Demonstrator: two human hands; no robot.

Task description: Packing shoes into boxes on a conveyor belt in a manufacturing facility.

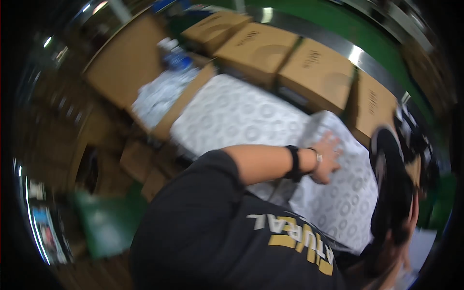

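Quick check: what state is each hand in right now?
Left hand: open, fingers spread, over the white ring-patterned paper.
Right hand: beside the black shoe, blurred; whether it grips cannot be told.

Wht ring-print paper [343, 208], grey rings on it, creased, R part raised in a fold, L of & below rightmost brown box [374, 106], blk shoe [389, 188] w/ pale edge, approx. upright, bit blurred, just below same box

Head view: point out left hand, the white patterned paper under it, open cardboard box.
Left hand [326, 158], head view: back of hand.
White patterned paper [337, 208], head view: surface below hand.
Open cardboard box [186, 101], head view: side wall.
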